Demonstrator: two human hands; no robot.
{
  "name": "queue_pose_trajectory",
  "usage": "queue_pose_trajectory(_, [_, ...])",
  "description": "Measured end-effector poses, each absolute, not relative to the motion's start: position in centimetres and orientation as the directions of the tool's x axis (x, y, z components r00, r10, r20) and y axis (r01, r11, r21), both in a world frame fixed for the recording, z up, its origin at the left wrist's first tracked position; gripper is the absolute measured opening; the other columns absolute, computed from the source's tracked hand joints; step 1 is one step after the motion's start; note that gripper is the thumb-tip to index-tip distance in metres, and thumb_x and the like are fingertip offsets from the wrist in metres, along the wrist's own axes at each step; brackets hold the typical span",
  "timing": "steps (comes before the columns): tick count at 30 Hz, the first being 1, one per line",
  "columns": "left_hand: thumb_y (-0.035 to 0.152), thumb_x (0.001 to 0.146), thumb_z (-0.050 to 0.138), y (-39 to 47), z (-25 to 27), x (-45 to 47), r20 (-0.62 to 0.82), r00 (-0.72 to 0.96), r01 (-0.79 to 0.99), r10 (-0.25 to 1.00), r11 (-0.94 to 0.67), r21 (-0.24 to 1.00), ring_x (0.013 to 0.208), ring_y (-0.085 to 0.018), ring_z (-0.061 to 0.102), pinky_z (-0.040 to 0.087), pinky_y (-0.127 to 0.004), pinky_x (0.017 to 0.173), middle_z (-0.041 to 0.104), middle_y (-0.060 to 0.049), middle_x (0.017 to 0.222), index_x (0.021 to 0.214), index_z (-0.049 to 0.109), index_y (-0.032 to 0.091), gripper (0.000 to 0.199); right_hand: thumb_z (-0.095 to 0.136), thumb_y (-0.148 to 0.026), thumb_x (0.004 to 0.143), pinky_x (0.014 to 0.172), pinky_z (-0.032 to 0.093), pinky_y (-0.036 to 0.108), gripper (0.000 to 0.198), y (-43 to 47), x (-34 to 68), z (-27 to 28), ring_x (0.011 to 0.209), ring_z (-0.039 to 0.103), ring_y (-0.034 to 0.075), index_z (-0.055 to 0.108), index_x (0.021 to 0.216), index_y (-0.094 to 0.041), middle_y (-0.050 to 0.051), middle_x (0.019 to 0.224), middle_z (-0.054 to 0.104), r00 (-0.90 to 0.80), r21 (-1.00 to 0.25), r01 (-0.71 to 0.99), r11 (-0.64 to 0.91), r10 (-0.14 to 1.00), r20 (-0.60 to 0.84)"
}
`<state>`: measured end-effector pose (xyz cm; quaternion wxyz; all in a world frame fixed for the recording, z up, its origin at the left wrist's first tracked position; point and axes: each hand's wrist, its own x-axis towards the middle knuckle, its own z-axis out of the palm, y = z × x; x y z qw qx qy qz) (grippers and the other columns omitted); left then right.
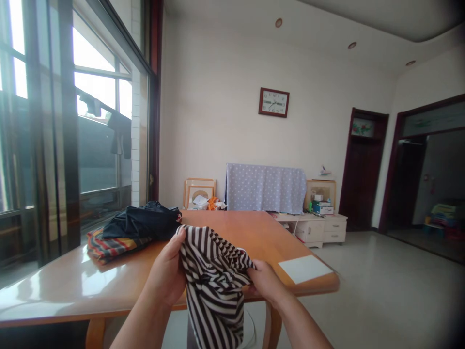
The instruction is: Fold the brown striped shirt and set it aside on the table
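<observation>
A black-and-white striped garment (214,300) hangs bunched between my two hands, just over the near edge of the wooden table (232,223). My left hand (170,269) grips its upper left edge, thumb on top. On the other side, my right hand (265,281) pinches the gathered right edge, its fingertips partly hidden by the cloth. The lower part droops below the table edge. What kind of garment it is cannot be made out. Beyond my left hand lies a pile of clothes, a dark navy garment (141,222) on top of a plaid one (112,247).
A white sheet of paper (305,269) lies at the table's right corner. Behind the table are a polka-dot cloth (265,189) over something wide and a low white cabinet (314,230). A tall window (105,121) borders the left side.
</observation>
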<state>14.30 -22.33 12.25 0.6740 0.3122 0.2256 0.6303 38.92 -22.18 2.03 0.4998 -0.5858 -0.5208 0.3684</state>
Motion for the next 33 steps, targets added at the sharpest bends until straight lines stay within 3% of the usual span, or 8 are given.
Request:
queue_pose_trajectory(4, [0.035, 0.089, 0.067, -22.8, 12.0, 15.1, 0.112, 0.203, -0.682, 0.973, 0.058, 0.729, 0.094, -0.024, 0.074, 0.062, -0.038, 0.085, 0.076, -0.005, 0.103, 0.113, 0.067, 0.023, 0.027, 0.068, -0.056, 0.080, 0.070, 0.053, 0.038, 0.047, -23.7, 36.6, 3.0, 0.078, 0.068, 0.024, 0.069, 0.111, -0.021, 0.008, 0.098, 0.074, -0.092, -0.987, -0.156, -0.041, 0.995, -0.027])
queue_pose_trajectory(8, [0.036, 0.088, 0.069, -23.3, 11.2, 16.5, 0.112, 0.246, -0.669, 0.963, 0.085, 0.739, 0.089, -0.023, 0.075, 0.062, -0.036, 0.083, 0.075, -0.002, 0.094, 0.110, 0.066, 0.023, 0.025, 0.078, -0.051, 0.075, 0.086, 0.052, 0.042, 0.054, -25.2, 34.1, 4.5, 0.101, 0.066, 0.027, 0.068, 0.121, -0.024, 0.007, 0.115, 0.073, -0.200, -0.991, -0.108, 0.079, 0.975, 0.100])
queue_pose_trajectory(12, [0.035, 0.088, 0.070, -23.5, 10.8, 16.8, 0.081, 0.266, -0.676, 0.960, 0.126, 0.727, 0.088, -0.023, 0.075, 0.062, -0.036, 0.083, 0.076, -0.002, 0.094, 0.109, 0.067, 0.023, 0.024, 0.077, -0.033, 0.072, 0.097, 0.047, 0.040, 0.037, -25.2, 33.2, 4.4, 0.105, 0.064, 0.027, 0.075, 0.107, -0.021, 0.005, 0.108, 0.076, -0.178, -0.980, -0.023, 0.199, 0.964, 0.200])
queue_pose_trajectory(16, [0.036, 0.090, 0.067, -23.1, 10.9, 15.5, 0.049, 0.215, -0.697, 0.975, 0.118, 0.708, 0.089, -0.023, 0.075, 0.061, -0.037, 0.083, 0.077, -0.004, 0.096, 0.113, 0.068, 0.022, 0.027, 0.071, -0.026, 0.071, 0.082, 0.051, 0.036, 0.038, -23.8, 34.1, 2.7, 0.090, 0.067, 0.024, 0.074, 0.108, -0.020, 0.002, 0.094, 0.077, -0.077, -0.990, -0.079, 0.117, 0.989, 0.123])
queue_pose_trajectory(20, [0.033, 0.091, 0.066, -21.8, 10.8, 13.9, 0.082, 0.131, -0.724, 0.988, 0.039, 0.689, 0.091, -0.022, 0.074, 0.061, -0.036, 0.085, 0.076, -0.004, 0.102, 0.113, 0.069, 0.021, 0.025, 0.072, -0.028, 0.071, 0.066, 0.052, 0.032, 0.045, -21.9, 35.7, 1.8, 0.080, 0.069, 0.023, 0.070, 0.115, -0.019, 0.005, 0.095, 0.077, 0.123, -0.932, -0.359, 0.054, 0.992, 0.010])
queue_pose_trajectory(23, [0.028, 0.089, 0.068, -20.7, 10.2, 13.0, 0.092, 0.053, -0.733, 0.994, -0.024, 0.680, 0.089, -0.019, 0.073, 0.060, -0.032, 0.083, 0.076, -0.003, 0.102, 0.109, 0.069, 0.021, 0.021, 0.075, -0.026, 0.070, 0.067, 0.054, 0.030, 0.038, -21.3, 36.8, 2.5, 0.087, 0.071, 0.023, 0.071, 0.107, -0.019, 0.007, 0.101, 0.078, 0.219, -0.803, -0.586, 0.103, 0.975, -0.035])
queue_pose_trajectory(28, [0.023, 0.082, 0.074, -19.1, 8.4, 12.4, 0.104, -0.017, -0.690, 0.994, -0.087, 0.719, 0.082, -0.014, 0.071, 0.057, -0.025, 0.078, 0.075, -0.001, 0.098, 0.102, 0.070, 0.020, 0.021, 0.071, -0.036, 0.080, 0.087, 0.056, 0.039, 0.027, -22.1, 37.6, 4.7, 0.102, 0.071, 0.027, 0.073, 0.101, -0.019, 0.009, 0.107, 0.077, 0.117, -0.704, -0.708, 0.049, 0.992, -0.049])
queue_pose_trajectory(33, [0.027, 0.076, 0.078, -18.3, 6.5, 12.5, 0.080, -0.048, -0.552, 0.996, -0.093, 0.829, 0.085, -0.016, 0.070, 0.053, -0.024, 0.077, 0.076, -0.003, 0.097, 0.098, 0.072, 0.018, 0.024, 0.065, -0.050, 0.083, 0.084, 0.056, 0.047, 0.035, -23.3, 37.7, 6.2, 0.098, 0.071, 0.031, 0.072, 0.100, -0.021, 0.008, 0.098, 0.078, 0.062, -0.748, -0.663, 0.037, 0.998, -0.005])
